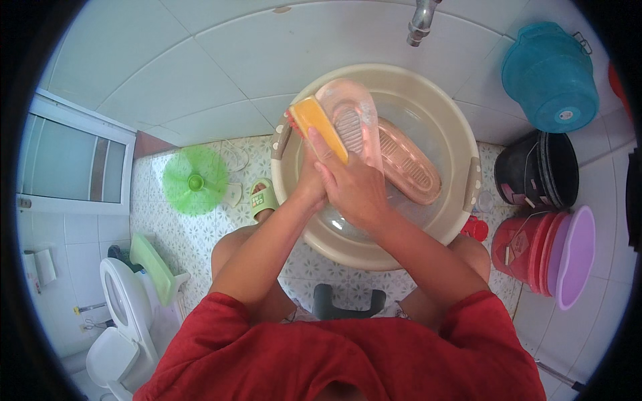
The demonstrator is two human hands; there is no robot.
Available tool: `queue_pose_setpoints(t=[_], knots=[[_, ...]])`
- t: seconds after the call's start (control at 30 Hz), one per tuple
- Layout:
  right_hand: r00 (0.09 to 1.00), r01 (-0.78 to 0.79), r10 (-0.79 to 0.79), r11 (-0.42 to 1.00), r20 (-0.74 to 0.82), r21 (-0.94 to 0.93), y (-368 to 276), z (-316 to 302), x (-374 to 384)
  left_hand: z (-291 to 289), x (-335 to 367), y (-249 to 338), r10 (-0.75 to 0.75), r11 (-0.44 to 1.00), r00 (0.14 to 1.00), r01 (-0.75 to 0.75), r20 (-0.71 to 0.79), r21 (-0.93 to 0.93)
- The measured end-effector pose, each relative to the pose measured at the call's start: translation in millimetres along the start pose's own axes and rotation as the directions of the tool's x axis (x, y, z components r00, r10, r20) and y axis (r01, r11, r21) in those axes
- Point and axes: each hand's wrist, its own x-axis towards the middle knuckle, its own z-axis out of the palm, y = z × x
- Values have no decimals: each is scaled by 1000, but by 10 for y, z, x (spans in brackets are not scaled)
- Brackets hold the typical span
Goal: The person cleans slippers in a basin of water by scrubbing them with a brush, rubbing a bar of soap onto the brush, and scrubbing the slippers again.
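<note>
My right hand (pixel 358 190) is closed on a scrub brush with a yellow back (pixel 318 127) and red bristles at its edge. The brush lies across one side of a pink slipper sole (pixel 349 100), whose ridged middle carries whitish patches. Close against the right hand, my left hand (pixel 310 175) reaches up beside the brush; its fingers are hidden, so its hold cannot be made out. A second pink, ridged sole (pixel 406 164) lies to the right in a large beige basin (pixel 302 230), partly covered by the first.
A metal tap (pixel 420 23) juts from the tiled wall. At right are a teal bucket (pixel 552 77), a black bucket (pixel 528 170) and red buckets (pixel 518 250) with a purple basin (pixel 575 257). A green fan (pixel 194 180) and a white toilet (pixel 127 294) stand left.
</note>
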Motion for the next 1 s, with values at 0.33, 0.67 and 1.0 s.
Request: queue_pose_setpoints(t=[0.33,0.67,1.0], knots=[[922,-336,284,925,264,180,219,-190,115,67,-84,0,143,927,988,-152,53,342],[889,-453,429,873,161,178,408,-172,209,26,-50,-80,107,891,989,-142,104,431],[994,-75,69,994,79,75,202,-87,48,188,-102,122,37,945,999,-36,4,324]])
